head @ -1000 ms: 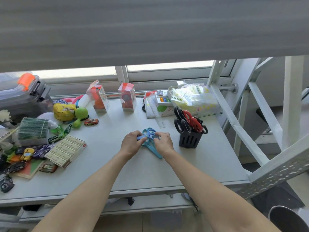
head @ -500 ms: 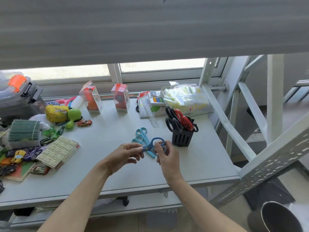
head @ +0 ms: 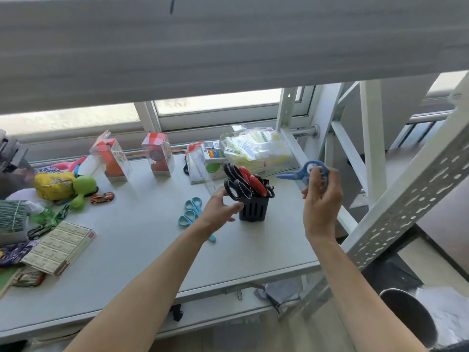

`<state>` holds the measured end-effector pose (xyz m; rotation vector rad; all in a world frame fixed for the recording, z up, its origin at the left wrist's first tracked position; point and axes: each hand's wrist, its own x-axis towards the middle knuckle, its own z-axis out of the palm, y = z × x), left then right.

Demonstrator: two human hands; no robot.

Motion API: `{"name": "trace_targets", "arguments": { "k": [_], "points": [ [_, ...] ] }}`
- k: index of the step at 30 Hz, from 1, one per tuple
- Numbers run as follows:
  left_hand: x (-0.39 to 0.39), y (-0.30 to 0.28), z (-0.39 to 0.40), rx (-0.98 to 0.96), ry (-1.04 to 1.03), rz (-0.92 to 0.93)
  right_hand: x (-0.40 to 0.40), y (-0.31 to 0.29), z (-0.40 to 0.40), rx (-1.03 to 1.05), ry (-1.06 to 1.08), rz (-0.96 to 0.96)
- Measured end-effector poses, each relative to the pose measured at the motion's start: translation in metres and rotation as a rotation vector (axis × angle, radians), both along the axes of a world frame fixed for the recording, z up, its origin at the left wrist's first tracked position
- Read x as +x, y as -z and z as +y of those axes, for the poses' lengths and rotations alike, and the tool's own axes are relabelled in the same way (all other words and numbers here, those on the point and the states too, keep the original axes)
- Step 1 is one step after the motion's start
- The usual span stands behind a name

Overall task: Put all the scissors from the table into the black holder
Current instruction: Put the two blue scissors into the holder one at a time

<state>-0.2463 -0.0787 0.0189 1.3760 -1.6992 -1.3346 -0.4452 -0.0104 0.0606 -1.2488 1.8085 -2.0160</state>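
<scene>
Overall, your right hand (head: 320, 196) was raised above the right end of the counter (head: 142, 240), its grip closed on the handle of a pair of blue scissors (head: 302, 172), with fingers through or around the loops and the closed blades pointing left toward the black holder (head: 253, 212). Those scissors were in the air, up and to the right of the holder and apart from it. Your left hand (head: 218, 212) was at the holder's left side, fingers spread in a wide grip, with the fingertips at or just touching the holder wall and the black scissor handles nearest it; you held nothing in that hand that could be confirmed. The holder stood upright on the counter and contained several black-handled scissors (head: 234, 185) and at least one red-handled pair (head: 252, 181), handles up. Two pairs of light blue scissors (head: 190, 212) lay flat on the counter just left of your left wrist, side by side or overlapping, with their blades partly hidden under your forearm and one tip showing beyond it. Elsewhere on the counter were a flat printed box (head: 59, 246) at the left, a small toy car (head: 102, 197), two clear display boxes (head: 158, 154) near the window, and a clear container of yellow items (head: 256, 148) behind the holder.
</scene>
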Motion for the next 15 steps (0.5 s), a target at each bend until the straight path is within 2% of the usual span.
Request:
{"name": "trace_targets", "arguments": {
  "k": [5,10,12,15],
  "points": [
    [-0.01,0.004,-0.007,-0.044,-0.017,-0.038,-0.002,0.003,-0.044,0.22,-0.208,0.24],
    [-0.011,0.006,-0.008,-0.058,-0.02,-0.048,0.006,0.002,-0.058,0.423,-0.327,0.591],
    [-0.011,0.006,-0.007,-0.062,-0.02,-0.047,0.006,0.003,-0.061,0.476,-0.357,0.575],
    [-0.01,0.005,-0.007,-0.07,-0.015,-0.048,0.004,0.006,-0.058,0.496,-0.398,0.413]
  ]
}}
